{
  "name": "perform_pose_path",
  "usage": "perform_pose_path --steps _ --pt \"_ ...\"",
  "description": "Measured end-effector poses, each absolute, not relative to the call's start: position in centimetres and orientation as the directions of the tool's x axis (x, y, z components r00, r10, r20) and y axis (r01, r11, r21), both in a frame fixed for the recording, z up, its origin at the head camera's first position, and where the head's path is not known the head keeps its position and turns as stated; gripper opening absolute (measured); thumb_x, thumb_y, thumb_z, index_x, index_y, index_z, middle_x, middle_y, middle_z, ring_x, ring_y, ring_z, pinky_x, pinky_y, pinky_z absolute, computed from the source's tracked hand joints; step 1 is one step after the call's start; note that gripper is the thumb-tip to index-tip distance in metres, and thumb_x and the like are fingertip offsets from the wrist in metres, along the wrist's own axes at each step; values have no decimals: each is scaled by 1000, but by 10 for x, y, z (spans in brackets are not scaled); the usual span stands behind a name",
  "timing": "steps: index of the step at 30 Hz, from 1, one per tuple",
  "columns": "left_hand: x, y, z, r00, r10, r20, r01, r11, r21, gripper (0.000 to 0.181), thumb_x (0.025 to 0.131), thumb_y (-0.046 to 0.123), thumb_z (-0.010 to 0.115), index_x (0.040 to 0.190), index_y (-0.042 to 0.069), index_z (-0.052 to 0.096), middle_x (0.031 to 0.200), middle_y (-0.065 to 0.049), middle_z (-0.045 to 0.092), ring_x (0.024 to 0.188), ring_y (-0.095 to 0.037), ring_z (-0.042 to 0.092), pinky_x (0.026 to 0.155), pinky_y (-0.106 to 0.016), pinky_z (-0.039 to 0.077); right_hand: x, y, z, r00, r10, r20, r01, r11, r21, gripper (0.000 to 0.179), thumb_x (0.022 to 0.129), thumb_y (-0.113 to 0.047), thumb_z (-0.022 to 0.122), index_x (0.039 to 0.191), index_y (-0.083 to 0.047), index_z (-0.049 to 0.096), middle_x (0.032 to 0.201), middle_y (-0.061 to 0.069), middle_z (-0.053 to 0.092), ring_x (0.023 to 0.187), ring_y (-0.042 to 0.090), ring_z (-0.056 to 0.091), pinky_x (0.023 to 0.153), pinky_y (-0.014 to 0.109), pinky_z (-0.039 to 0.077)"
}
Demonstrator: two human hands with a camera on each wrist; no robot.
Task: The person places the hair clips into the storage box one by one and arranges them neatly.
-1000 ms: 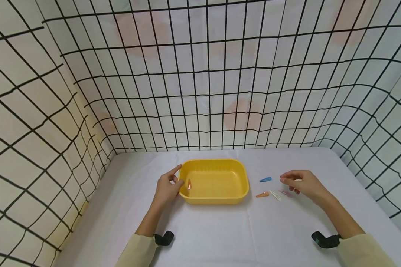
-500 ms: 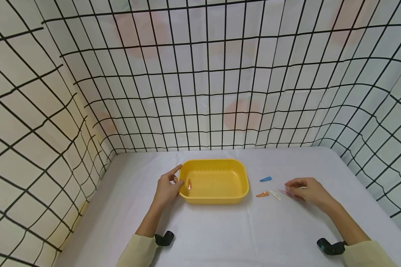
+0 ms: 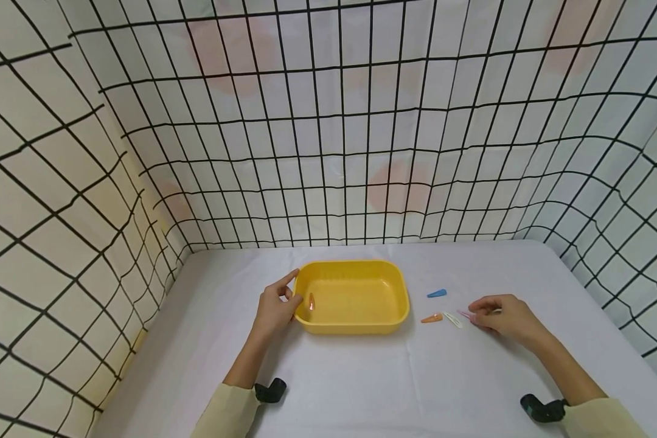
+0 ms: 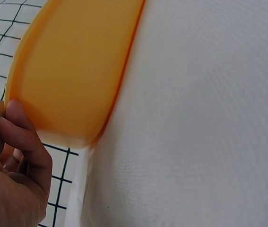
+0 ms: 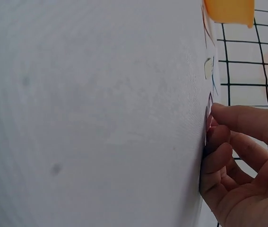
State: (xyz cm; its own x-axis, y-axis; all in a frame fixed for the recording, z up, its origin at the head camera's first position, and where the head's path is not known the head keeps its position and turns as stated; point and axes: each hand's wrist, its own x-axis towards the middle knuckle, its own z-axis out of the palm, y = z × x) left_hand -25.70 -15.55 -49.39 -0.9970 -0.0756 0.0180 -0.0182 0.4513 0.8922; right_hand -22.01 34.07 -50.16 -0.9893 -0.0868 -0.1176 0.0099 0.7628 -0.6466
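My left hand [image 3: 272,309] grips the left rim of a yellow plastic tray [image 3: 356,329], thumb on the near part of the edge. An orange hair clip [image 3: 311,302] lies inside the tray near that hand. To the right, my right hand [image 3: 508,317] pinches a pink hair clip [image 3: 465,314] down at the table, its far part hidden by the fingers. Just left of it lie a white hair clip [image 3: 453,320], another orange hair clip [image 3: 431,318] and a blue hair clip [image 3: 437,293]. In the right wrist view, thumb and index finger [image 5: 240,116] meet at the pink clip [image 5: 210,111].
A white cloth covers the table [image 3: 350,383]. Walls of white cloth with a black grid [image 3: 356,134] rise behind and at both sides. Each wrist wears a black camera, such as the left one [image 3: 271,390].
My right hand has moved down and slightly right, from above the clips onto the pink hair clip, which it now pinches. My left hand has stayed on the tray.
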Motion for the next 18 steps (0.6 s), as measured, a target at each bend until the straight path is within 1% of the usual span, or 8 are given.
perform_pose_path --steps 6,10,13,18 --pt "-258 -155 -494 -997 -74 15 -20 450 893 63 86 8 67 147 25 59 77 -2 49 43 -13 49 45 -20 48 -219 336 -499 -994 -72 -80 -9 792 -610 29 91 -21 76 113 -2 74 94 6 66 80 18 57 59 24 49" --pt "-258 -155 -493 -997 -76 17 -19 449 894 63 86 8 67 146 26 60 76 -1 49 43 -13 49 45 -20 47 -219 332 -497 -995 -82 -53 -35 804 -594 27 90 -20 76 111 -2 75 92 5 66 82 19 56 61 25 46" --pt "-258 -156 -493 -997 -75 16 -19 446 895 63 86 8 68 146 26 60 76 -1 49 43 -13 49 45 -20 47 -220 331 -497 -995 -93 -33 -57 815 -576 24 90 -19 75 109 -3 76 87 2 64 82 18 55 64 26 44" --pt "-257 -156 -493 -998 -68 13 -19 449 894 64 86 7 68 147 26 59 76 -1 49 43 -14 49 45 -20 47 -220 330 -500 -995 -99 -18 -72 824 -562 19 90 -18 74 104 -5 77 82 0 62 80 18 52 64 27 41"
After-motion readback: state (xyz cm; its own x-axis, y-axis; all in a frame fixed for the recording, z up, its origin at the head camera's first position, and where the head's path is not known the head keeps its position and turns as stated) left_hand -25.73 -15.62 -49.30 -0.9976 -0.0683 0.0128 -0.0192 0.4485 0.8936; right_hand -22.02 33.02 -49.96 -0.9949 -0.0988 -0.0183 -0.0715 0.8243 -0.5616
